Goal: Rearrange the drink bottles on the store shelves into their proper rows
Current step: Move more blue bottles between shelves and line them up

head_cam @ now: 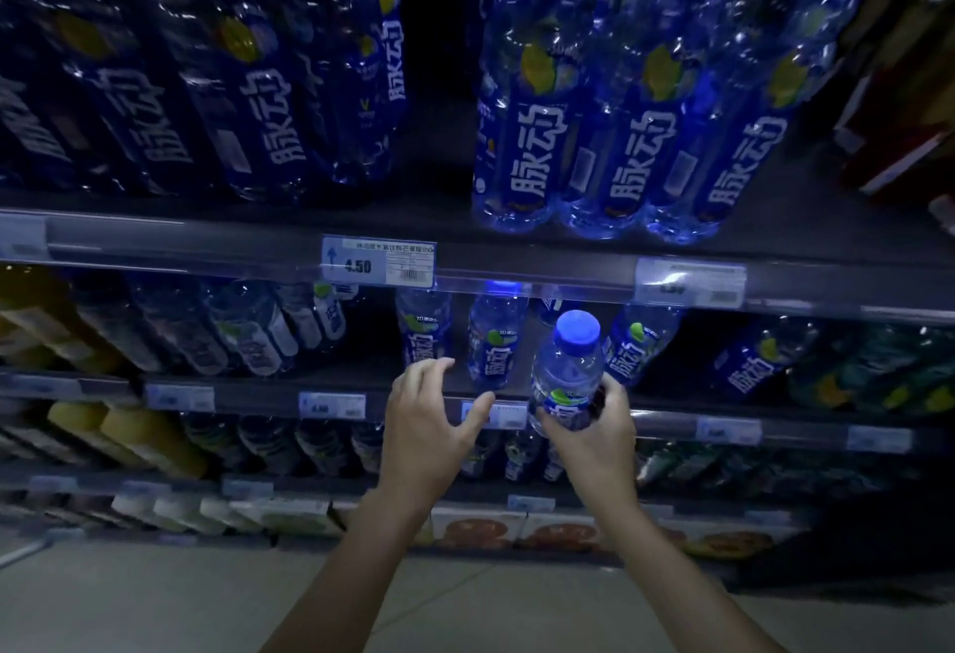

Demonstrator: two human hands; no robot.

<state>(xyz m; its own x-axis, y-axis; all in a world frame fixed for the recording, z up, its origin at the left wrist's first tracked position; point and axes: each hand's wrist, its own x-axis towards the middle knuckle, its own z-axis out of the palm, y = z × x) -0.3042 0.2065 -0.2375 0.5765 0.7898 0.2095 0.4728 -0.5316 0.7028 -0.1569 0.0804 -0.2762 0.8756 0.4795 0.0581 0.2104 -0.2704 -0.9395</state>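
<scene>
My right hand grips a clear blue drink bottle with a blue cap, held upright in front of the second shelf. Just left of it my left hand hovers with fingers spread, holding nothing. Behind the hands several matching blue bottles stand on that shelf, with gaps between them. The shelf above carries larger blue bottles: a group at the left and a group at the right, with a dark gap between.
A price tag reading 4.50 hangs on the upper shelf's rail. Yellow bottles and dark bottles fill lower shelves at the left. Green-labelled bottles stand at the right. Boxed goods line the bottom shelf above a pale floor.
</scene>
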